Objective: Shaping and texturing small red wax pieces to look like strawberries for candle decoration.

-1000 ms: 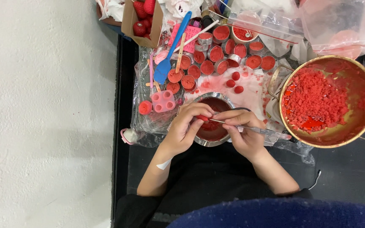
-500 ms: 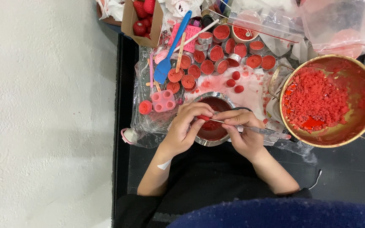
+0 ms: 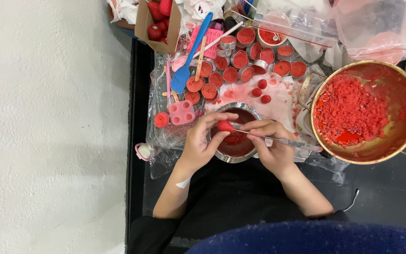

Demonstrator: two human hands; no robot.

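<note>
My left hand [image 3: 204, 143] pinches a small red wax piece [image 3: 225, 126] over a small steel bowl [image 3: 222, 157] of dark red liquid wax. My right hand [image 3: 272, 146] holds a thin metal tool [image 3: 288, 140] whose tip touches the red piece. Both hands hover above the bowl, close together. My forearms come up from the bottom of the view over a black surface.
A large brass pan [image 3: 402, 141] with red wax crumbs sits at the right. Several small metal cups of red wax [image 3: 240, 59], a blue spatula [image 3: 190, 58], a pink mould [image 3: 181, 113] and loose red pieces [image 3: 261, 84] lie on plastic sheet behind the bowl. A cardboard box [image 3: 143, 19] holds red shapes.
My hands stay over the bowl; the fingers have shifted slightly, and the red piece now shows between my left fingertips.
</note>
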